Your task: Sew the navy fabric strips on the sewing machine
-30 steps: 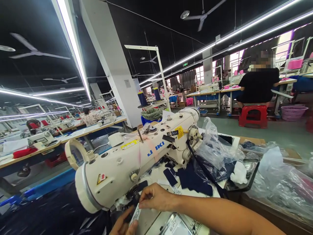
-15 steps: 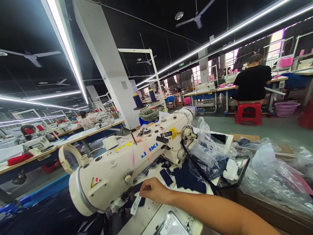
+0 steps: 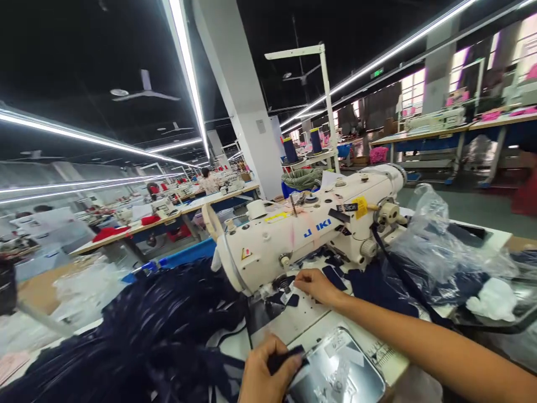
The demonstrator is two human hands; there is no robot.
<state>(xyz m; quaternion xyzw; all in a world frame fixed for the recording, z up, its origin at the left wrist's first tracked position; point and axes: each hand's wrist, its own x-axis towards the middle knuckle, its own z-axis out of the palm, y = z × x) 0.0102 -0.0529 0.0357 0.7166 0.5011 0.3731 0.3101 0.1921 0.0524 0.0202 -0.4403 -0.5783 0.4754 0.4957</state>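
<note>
My right hand is closed in a pinch beside the needle area of a white sewing machine. At its fingertips is a small white label, partly blurred, above the machine bed. My left hand is nearer to me, thumb and fingers closed on a navy fabric strip. Just right of that hand lies a shiny metal tray with white labels in it. Navy fabric scraps lie behind my right hand.
A large heap of navy strips fills the left side. Clear plastic bags and navy cloth sit at the right, with a dark strap hanging from the machine. Thread cones stand behind it.
My view has swung left, bringing the navy heap into sight. My left hand has come into view holding a navy strip. The label at my right hand now lies closer to the needle area.
</note>
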